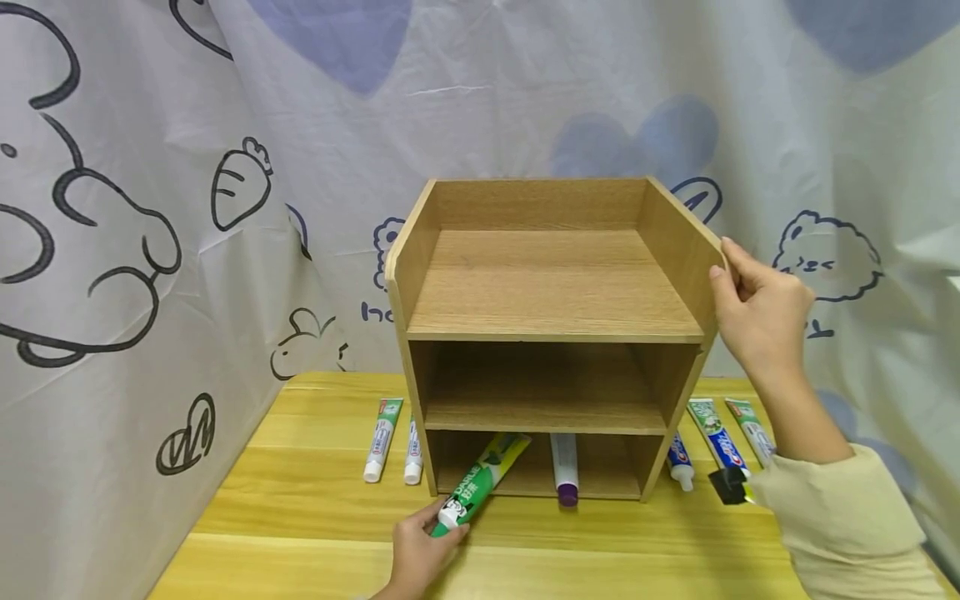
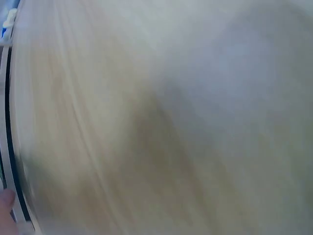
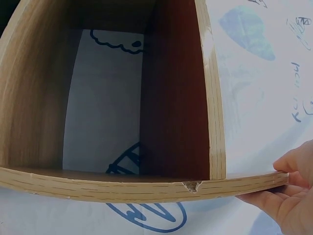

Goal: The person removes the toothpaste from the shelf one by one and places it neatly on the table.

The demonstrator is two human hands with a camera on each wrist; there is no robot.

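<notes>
My left hand [image 1: 422, 550] grips a green and yellow Darlie toothpaste tube [image 1: 480, 482] by its cap end, low in the head view. The tube slants up to the right, its yellow end overlapping the bottom compartment of a wooden shelf [image 1: 555, 298]. To its right in that compartment lies a toothpaste tube with a purple cap [image 1: 566, 468], cap toward the front. My right hand [image 1: 767, 312] pinches the upper front edge of the shelf's right side panel; in the right wrist view, thumb and fingers lie on opposite faces of the panel [image 3: 249, 185].
Two white-capped toothpaste tubes, one [image 1: 384, 440] farther out, lie left of the shelf on the wooden table [image 1: 300, 500]. Several more, including a blue and green tube [image 1: 717, 433], lie to its right. A printed curtain [image 1: 495, 100] hangs close behind and along the left.
</notes>
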